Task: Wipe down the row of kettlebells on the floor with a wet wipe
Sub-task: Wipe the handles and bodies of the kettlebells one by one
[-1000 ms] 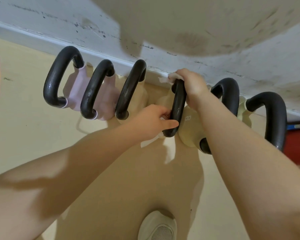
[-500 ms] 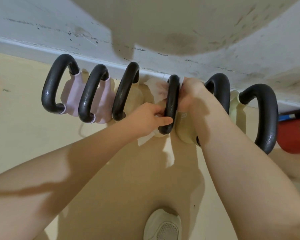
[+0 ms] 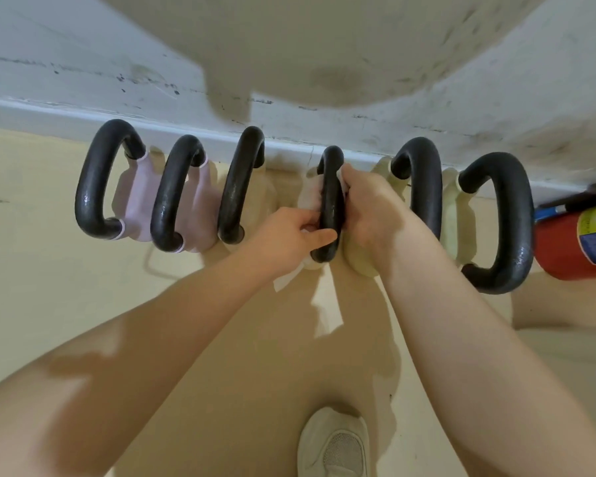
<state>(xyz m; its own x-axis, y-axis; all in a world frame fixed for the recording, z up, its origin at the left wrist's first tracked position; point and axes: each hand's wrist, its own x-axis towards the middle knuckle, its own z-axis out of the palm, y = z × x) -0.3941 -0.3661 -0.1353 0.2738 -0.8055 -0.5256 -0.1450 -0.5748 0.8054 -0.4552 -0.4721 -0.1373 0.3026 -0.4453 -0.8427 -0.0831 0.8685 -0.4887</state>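
Several kettlebells stand in a row on the floor against the wall, two pink ones (image 3: 136, 204) at the left and cream ones to their right, all with black handles. Both hands are on the fourth kettlebell's handle (image 3: 330, 187). My left hand (image 3: 286, 237) grips the handle's near end, thumb across it. My right hand (image 3: 370, 210) curls round the middle of the handle with the white wet wipe (image 3: 309, 197), which bulges out on the handle's left side. The cream body (image 3: 358, 263) of this kettlebell is mostly hidden by my hands.
A white skirting board and scuffed wall (image 3: 83, 74) run just behind the row. A red fire extinguisher (image 3: 575, 242) lies on the floor past the last kettlebell (image 3: 506, 222). My white shoe (image 3: 334, 445) stands on the beige floor below my arms.
My right hand has slid with the wipe from the far top of the handle down to its middle. My left hand has kept its grip on the near end.
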